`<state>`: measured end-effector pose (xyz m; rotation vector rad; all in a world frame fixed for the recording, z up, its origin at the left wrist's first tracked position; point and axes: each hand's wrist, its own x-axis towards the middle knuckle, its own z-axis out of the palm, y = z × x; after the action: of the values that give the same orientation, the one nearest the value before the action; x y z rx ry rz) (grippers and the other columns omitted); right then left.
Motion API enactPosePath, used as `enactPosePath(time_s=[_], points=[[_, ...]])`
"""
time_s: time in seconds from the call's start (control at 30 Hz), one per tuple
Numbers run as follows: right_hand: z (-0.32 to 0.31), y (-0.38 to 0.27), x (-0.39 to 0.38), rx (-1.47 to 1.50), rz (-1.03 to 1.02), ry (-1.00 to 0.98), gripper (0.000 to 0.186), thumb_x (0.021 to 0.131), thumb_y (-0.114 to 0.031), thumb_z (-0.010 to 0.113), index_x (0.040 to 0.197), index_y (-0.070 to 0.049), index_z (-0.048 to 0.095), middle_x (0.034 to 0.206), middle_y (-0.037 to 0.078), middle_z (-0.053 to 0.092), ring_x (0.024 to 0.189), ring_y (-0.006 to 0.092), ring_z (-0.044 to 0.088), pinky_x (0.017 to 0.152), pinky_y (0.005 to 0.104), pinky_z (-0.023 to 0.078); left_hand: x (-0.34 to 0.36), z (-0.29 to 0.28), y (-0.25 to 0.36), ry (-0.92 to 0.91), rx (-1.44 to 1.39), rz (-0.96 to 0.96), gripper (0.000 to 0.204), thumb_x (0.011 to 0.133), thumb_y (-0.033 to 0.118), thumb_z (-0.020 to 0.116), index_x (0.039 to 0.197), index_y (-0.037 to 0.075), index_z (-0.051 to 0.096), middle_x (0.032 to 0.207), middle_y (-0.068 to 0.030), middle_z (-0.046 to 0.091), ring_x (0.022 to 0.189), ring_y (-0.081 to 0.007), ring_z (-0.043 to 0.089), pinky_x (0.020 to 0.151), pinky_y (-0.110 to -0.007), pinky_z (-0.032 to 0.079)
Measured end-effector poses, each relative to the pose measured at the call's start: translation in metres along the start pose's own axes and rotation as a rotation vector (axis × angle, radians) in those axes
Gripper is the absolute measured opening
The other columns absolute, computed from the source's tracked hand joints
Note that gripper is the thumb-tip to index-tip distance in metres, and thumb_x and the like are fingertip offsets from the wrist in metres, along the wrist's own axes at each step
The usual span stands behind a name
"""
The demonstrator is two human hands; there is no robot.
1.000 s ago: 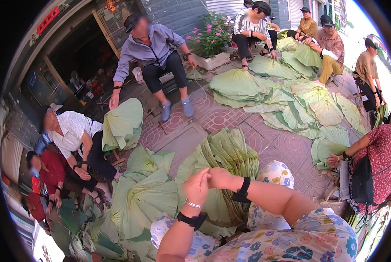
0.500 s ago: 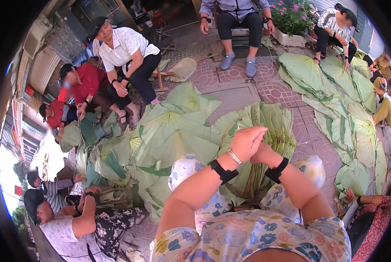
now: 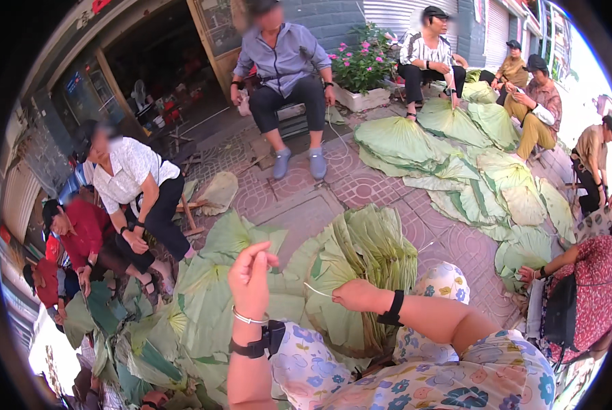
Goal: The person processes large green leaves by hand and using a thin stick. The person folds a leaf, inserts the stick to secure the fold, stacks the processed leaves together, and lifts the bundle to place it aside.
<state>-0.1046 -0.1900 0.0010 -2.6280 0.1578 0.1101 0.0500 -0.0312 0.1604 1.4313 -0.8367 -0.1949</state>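
My right hand [image 3: 354,295] is closed on a thin white strip [image 3: 317,290], whose free end sticks out leftward. It is in front of a thick bundle of folded pale-green leaves [image 3: 381,249], standing between my knees. My left hand [image 3: 253,263], with a silver bangle at the wrist, is raised left of it, fingers loosely bent and apart, with nothing visible in them. Large flat leaves [image 3: 203,294] are spread in overlapping layers beside the bundle, at my left.
Seated people line both sides, including one in a blue shirt [image 3: 282,61] ahead and one in red floral [image 3: 586,294] at my right. More leaves [image 3: 484,191] lie across the patterned paving [image 3: 340,178]. A flower planter [image 3: 361,96] stands by the shopfronts.
My hands, together before, are now apart: the left moved up and leftward, and the white strip shows in my right. The view has swung about with my head.
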Motion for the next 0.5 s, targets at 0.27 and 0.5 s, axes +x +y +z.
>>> enactPosePath(time_s=[0.27, 0.5], points=[[-0.02, -0.011, -0.002, 0.114, 0.067, 0.044, 0.02, 0.087, -0.027, 0.053, 0.092, -0.01, 0.061, 0.075, 0.016, 0.062, 0.072, 0.0372, 0.059, 0.064, 0.0456, 0.047, -0.07, -0.143, -0.28, 0.055, 0.791, -0.434, 0.021, 0.075, 0.004, 0.059, 0.096, 0.001, 0.065, 0.094, -0.0193, 0.062, 0.089, -0.0333, 0.06, 0.081, -0.039, 0.048], [0.011, 0.004, 0.007, 0.164, -0.005, 0.019, 0.02, 0.087, -0.024, 0.051, 0.095, -0.008, 0.06, 0.082, 0.015, 0.063, 0.079, 0.0354, 0.06, 0.069, 0.0448, 0.047, -0.113, -0.223, -0.381, 0.139, 1.193, -0.571, 0.029, 0.069, 0.007, 0.065, 0.096, -0.002, 0.061, 0.105, -0.0201, 0.057, 0.099, -0.0349, 0.055, 0.085, -0.04, 0.046]])
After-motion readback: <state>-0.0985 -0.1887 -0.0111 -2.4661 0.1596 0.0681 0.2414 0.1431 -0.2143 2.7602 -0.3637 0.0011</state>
